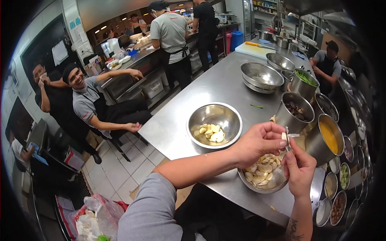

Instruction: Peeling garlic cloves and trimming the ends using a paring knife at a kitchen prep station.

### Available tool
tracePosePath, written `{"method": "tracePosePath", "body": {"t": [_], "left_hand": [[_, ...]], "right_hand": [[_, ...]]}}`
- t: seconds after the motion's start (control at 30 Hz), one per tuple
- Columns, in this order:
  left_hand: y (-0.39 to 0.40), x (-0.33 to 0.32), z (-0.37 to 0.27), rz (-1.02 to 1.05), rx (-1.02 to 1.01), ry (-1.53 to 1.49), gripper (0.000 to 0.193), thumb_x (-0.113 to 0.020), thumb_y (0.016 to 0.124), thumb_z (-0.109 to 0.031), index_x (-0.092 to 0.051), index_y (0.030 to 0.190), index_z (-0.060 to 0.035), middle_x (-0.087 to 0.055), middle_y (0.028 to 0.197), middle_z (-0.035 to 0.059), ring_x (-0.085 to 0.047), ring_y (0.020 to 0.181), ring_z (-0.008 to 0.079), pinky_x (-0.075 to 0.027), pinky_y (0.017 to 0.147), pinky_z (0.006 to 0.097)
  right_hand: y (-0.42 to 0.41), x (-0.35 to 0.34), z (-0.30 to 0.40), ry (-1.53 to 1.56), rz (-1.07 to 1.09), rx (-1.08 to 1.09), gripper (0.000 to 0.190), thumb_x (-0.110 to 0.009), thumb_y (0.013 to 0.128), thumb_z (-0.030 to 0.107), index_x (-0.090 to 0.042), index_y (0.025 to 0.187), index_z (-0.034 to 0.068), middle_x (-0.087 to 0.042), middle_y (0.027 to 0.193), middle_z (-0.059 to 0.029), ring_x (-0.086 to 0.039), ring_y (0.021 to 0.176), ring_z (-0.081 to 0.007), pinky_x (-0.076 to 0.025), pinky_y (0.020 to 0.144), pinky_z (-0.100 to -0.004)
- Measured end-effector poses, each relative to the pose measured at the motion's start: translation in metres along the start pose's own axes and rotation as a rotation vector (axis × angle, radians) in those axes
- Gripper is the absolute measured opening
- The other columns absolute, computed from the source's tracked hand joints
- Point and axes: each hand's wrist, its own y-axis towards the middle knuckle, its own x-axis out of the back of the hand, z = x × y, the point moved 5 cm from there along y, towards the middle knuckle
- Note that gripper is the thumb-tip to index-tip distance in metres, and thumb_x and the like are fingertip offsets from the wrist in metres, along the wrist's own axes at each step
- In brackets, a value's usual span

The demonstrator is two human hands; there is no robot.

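Observation:
My left hand pinches a pale garlic clove between thumb and fingers. Against it, my right hand grips what looks like a small knife, its handle hidden by the fingers. A strip of loose skin sticks out beside the clove. Below both hands, a metal bowl holds many unpeeled garlic cloves; the hands partly cover it. Farther left on the steel table, a larger metal bowl contains peeled garlic cloves.
Metal pots with dark contents and yellow liquid stand to the right. Stacked bowls and a cutting board with an orange-handled knife lie farther back. Seated at left is a person; a plastic bag is lower left.

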Motion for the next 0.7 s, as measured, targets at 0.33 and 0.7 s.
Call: {"method": "tracePosePath", "body": {"t": [0.33, 0.7], "left_hand": [[-0.013, 0.014, -0.006, -0.029, -0.107, 0.089, 0.035, -0.067, 0.088, -0.005, -0.055, 0.121, -0.0008, -0.063, 0.104, 0.0054, -0.062, 0.095, 0.012, -0.052, 0.085, 0.0276], [-0.011, -0.007, -0.011, 0.081, -0.213, 0.146, 0.037, -0.07, 0.085, -0.006, -0.055, 0.117, 0.0032, -0.063, 0.103, 0.0055, -0.06, 0.096, 0.0105, -0.049, 0.088, 0.0261]], "right_hand": [[0.007, -0.018, -0.003, 0.139, 0.068, -0.031, 0.032, -0.059, 0.094, 0.007, -0.06, 0.125, 0.0, -0.058, 0.071, -0.0014, -0.044, 0.05, -0.0029, -0.033, 0.044, -0.0176], [-0.006, 0.007, -0.013, 0.201, -0.013, 0.041, 0.032, -0.05, 0.1, 0.014, -0.053, 0.129, 0.001, -0.054, 0.069, -0.0046, -0.037, 0.043, -0.0031, -0.027, 0.038, -0.0162]]}}
